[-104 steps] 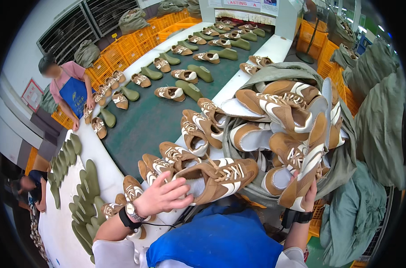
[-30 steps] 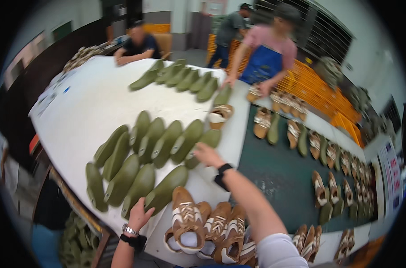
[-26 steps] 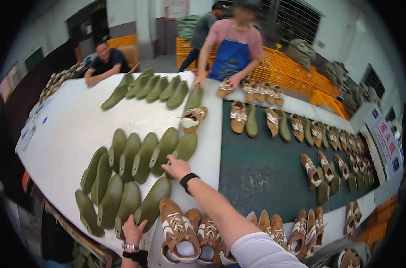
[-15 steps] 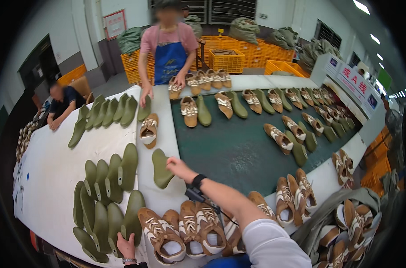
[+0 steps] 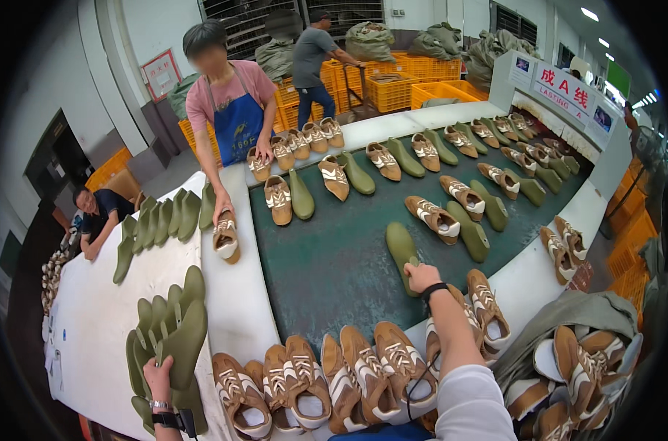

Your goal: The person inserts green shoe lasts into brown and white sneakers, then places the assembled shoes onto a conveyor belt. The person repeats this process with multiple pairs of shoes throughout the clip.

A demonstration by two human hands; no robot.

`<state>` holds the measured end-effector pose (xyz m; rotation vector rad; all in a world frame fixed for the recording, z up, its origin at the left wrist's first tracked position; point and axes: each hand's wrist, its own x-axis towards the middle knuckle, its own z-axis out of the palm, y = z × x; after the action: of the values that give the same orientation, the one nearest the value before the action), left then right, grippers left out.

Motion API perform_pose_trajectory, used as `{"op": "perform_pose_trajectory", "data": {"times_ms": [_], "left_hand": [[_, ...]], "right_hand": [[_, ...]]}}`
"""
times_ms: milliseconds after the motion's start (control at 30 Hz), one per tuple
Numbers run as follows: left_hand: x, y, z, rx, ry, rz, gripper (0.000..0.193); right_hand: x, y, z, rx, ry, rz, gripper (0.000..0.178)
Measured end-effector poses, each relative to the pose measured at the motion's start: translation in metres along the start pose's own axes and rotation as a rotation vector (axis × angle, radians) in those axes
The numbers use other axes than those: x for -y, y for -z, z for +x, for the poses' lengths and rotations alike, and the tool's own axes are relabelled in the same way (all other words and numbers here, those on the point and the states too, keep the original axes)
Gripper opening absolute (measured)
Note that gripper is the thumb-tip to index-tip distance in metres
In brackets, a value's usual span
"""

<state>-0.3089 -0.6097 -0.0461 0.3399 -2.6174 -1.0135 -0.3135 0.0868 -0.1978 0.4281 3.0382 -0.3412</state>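
Note:
My right hand is closed around the heel end of a green shoe last, which is at the near part of the dark green belt. At the left, my left hand grips another green last, held tilted over a cluster of green lasts on the white table. Brown-and-white sneakers stand in a row along the near ledge, between my arms. Beyond my right hand, a sneaker and a green last lie side by side on the belt.
Across the table a co-worker in a blue apron touches a sneaker on the white ledge. More lasts stand at far left. A sack of sneakers is at lower right. Behind, a person in grey stands by orange crates.
My right hand has carried its last rightward from the white ledge to the belt. My left hand has raised a last. The co-worker's hand has shifted from a last to a sneaker.

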Motion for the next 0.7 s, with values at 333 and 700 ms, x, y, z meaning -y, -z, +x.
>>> {"op": "perform_pose_trajectory", "data": {"times_ms": [333, 700], "left_hand": [[-0.18, -0.246, 0.018, 0.237, -0.223, 0.137, 0.051], [-0.214, -0.386, -0.069, 0.833, -0.534, 0.379, 0.078]], "right_hand": [[-0.053, 0.02, 0.009, 0.142, 0.089, -0.013, 0.017], [-0.049, 0.014, -0.002, 0.114, 0.015, -0.042, 0.03]]}}
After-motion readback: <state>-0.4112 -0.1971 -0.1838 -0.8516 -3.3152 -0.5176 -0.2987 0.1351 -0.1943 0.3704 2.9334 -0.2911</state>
